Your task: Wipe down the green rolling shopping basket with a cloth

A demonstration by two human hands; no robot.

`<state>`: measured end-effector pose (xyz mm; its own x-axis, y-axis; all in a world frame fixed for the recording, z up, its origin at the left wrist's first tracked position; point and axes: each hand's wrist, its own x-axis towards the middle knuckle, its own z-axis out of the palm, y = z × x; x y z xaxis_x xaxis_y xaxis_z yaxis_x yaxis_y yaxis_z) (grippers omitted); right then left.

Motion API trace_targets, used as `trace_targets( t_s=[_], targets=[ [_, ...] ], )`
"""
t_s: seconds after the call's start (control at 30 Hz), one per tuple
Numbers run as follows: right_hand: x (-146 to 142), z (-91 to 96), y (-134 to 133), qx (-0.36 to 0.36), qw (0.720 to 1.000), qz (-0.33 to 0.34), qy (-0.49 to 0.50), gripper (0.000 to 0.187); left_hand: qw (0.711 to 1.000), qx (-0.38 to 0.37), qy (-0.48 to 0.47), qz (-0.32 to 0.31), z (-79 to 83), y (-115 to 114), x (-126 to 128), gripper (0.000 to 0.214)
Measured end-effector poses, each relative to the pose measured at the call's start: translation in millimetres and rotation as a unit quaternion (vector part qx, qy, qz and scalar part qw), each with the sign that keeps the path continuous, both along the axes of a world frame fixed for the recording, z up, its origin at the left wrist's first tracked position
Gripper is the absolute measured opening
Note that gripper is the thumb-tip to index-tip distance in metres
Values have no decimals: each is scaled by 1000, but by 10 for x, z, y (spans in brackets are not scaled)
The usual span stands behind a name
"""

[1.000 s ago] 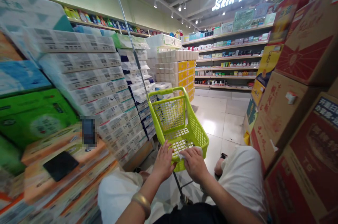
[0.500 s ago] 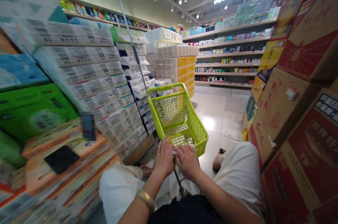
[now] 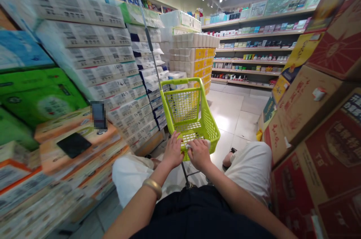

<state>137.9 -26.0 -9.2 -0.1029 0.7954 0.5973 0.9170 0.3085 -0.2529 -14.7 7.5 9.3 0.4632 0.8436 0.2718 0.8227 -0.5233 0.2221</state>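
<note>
A lime-green plastic shopping cart [image 3: 210,126] with a lattice basket stands between my knees, its near rim toward me. My left hand [image 3: 174,149] rests on the near left corner of that rim, fingers curled over the edge. Bunched under the fingers of my right hand [image 3: 199,153] is a white tissue [image 3: 208,143], pressed to the near rim just right of my left hand. Most of the tissue is hidden by the hand. A metal pole [image 3: 148,40] rises from the cart's far left corner.
Packs of paper goods [image 3: 98,40] are stacked high on the left. A black flat object [image 3: 73,145] and a pixelated phone-like item [image 3: 98,115] lie on orange packs [image 3: 50,156]. Cardboard cartons [image 3: 299,107] rise on the right. Stocked shelves [image 3: 254,49] line the back, beyond a tiled floor [image 3: 225,107].
The view has tipped down and swung slightly left. My right hand, with the tissue, has shifted a little away from the left hand along the rim. The left hand remains at the corner.
</note>
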Motion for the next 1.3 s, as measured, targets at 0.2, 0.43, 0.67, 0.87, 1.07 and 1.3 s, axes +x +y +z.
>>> trace_targets(
  t_s=[0.2,0.43,0.67,0.87,1.07,1.3],
  targets=[
    [-65,57,-14,-20,999,25,-44,19,999,14,-24,-17,-30,19,-35,36],
    [384,31,-97,-16,999,-39,-5,19,999,11,-31,-18,-63,27,-35,38],
    [56,-14,-74,-9,999,-36,9,19,999,14,-49,-16,-130,56,-43,40],
    [-79,-44,-85,-9,999,35,4,24,996,19,-81,-41,-166,72,-45,40],
    [334,-52,-83,2,1000,-16,-4,20,995,34,-83,-44,-173,63,-67,40],
    [-4,-30,-51,-8,999,-23,24,18,996,29,-81,-33,-195,80,-65,42]
  ],
)
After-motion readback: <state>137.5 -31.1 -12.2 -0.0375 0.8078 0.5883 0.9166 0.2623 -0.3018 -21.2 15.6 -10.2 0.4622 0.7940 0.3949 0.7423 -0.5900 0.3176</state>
